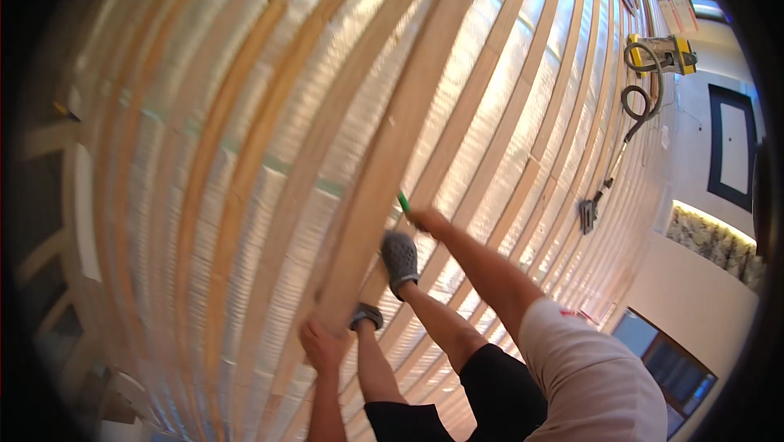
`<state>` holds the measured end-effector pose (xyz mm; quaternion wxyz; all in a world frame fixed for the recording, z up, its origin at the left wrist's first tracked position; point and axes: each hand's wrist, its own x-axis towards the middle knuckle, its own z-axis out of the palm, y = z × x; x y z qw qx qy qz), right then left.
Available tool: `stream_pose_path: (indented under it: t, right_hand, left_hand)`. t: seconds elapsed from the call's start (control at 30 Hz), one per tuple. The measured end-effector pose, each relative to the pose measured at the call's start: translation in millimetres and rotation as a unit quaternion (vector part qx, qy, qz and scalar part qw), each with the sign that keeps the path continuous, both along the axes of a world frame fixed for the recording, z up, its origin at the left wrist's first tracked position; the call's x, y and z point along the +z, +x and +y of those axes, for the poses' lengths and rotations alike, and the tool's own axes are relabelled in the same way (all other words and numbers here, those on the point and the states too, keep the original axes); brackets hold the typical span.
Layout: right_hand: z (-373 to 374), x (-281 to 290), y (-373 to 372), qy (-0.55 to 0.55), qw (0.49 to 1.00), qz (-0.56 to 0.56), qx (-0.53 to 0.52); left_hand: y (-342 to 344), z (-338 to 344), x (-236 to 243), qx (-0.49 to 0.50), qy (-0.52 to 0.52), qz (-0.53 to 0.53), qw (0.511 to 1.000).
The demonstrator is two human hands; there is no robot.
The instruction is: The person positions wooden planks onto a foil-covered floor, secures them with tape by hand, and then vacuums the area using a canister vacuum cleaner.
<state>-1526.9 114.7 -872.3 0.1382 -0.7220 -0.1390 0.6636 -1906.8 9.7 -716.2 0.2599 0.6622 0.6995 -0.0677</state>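
Note:
A long, wide wooden board (400, 128) runs from near my feet toward the far side, over a floor of parallel battens. My left hand (324, 346) is closed round the near end of this board. To the right of the board, my right hand (426, 220) is closed on a slim green object (403, 202); its green end sticks out toward the board. Most of it is hidden in my fingers, so its kind cannot be made out. My grey clogs (399, 261) stand by the board's right side, between my two hands.
Wooden battens (488, 111) lie in rows over silvery foil (510, 189). A yellow and grey vacuum cleaner (665, 55) stands at the far right, its hose (645, 107) leading to a floor head (587, 215). A dark-framed door (731, 144) is in the right wall.

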Motion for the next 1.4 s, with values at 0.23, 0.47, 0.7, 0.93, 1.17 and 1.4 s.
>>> stream_pose_path:
  t: [0.23,0.47,0.7,0.93,1.17,1.4]
  right_hand:
    - [-54,260,-5,0.007,0.869,0.336,-0.362]
    - [97,363,41,0.136,0.703,0.407,-0.567]
    - [207,459,65,0.157,0.645,0.420,-0.618]
    - [244,444,51,0.091,0.799,0.327,-0.497]
    - [341,495,175,0.168,0.757,0.368,-0.513]
    - [435,569,380,0.299,0.730,0.279,-0.548]
  left_hand:
    - [88,9,290,0.012,-0.106,0.007,0.994]
    - [160,100,493,-0.036,-0.045,0.077,0.995]
    - [230,161,620,-0.042,0.028,0.137,0.989]
    - [246,276,627,-0.149,-0.003,0.077,0.986]
    - [322,425,621,-0.250,-0.028,0.020,0.968]
    - [439,553,617,-0.300,-0.063,-0.012,0.952]
